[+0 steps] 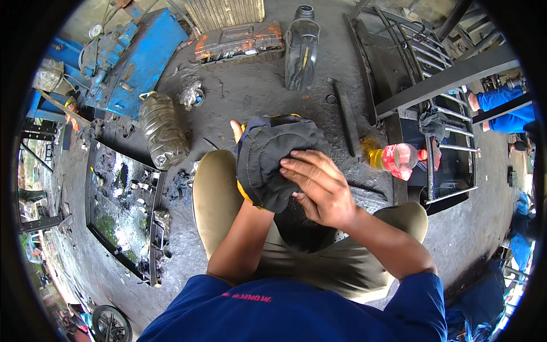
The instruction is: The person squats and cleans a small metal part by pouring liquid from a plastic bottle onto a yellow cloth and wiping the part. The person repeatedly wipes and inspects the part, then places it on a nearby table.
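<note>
though how my left hand (236,131) grips is hidden, my half-open right hand (323,186) touches cloth (262,165), likely soft, light, best edge-held.

The left grip (236,132), mostly hidden, is behind a dark stitched cloth item (259,162) with yellow edging (245,192); the right grip (322,185) rests fingers (310,171) on its near face. Beyond, on the floor (245,94), are a dark jug (302,57) and a see-through bottle (164,131).
</note>
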`<control>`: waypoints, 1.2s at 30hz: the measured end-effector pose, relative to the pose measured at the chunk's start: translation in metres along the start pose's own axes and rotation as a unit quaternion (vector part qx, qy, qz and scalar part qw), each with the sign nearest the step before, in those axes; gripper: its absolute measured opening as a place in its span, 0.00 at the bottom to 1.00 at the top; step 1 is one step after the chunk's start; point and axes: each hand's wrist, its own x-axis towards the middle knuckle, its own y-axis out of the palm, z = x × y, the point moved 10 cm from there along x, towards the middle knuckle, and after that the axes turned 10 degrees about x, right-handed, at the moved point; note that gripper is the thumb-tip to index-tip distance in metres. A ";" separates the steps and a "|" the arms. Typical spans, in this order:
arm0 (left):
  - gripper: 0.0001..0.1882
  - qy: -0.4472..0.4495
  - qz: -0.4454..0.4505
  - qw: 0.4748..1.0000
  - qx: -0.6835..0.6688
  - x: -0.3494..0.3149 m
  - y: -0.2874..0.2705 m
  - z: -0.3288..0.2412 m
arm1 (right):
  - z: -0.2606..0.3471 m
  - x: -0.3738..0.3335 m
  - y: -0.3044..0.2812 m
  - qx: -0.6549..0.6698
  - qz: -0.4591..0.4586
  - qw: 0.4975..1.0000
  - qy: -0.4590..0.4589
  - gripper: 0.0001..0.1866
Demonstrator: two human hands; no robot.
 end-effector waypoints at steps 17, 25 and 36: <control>0.29 0.063 -0.218 0.969 0.096 -0.020 -0.021 -0.001 | -0.079 -0.049 -0.020 0.191 -0.263 0.867 0.379 0.14; 0.32 0.097 -0.183 0.940 0.272 -0.014 -0.008 -0.009 | -0.088 -0.049 0.025 0.581 -0.288 0.640 0.412 0.16; 0.23 0.129 -0.231 0.949 0.172 -0.029 0.007 -0.008 | -0.079 -0.038 -0.021 0.477 -0.280 0.781 0.290 0.10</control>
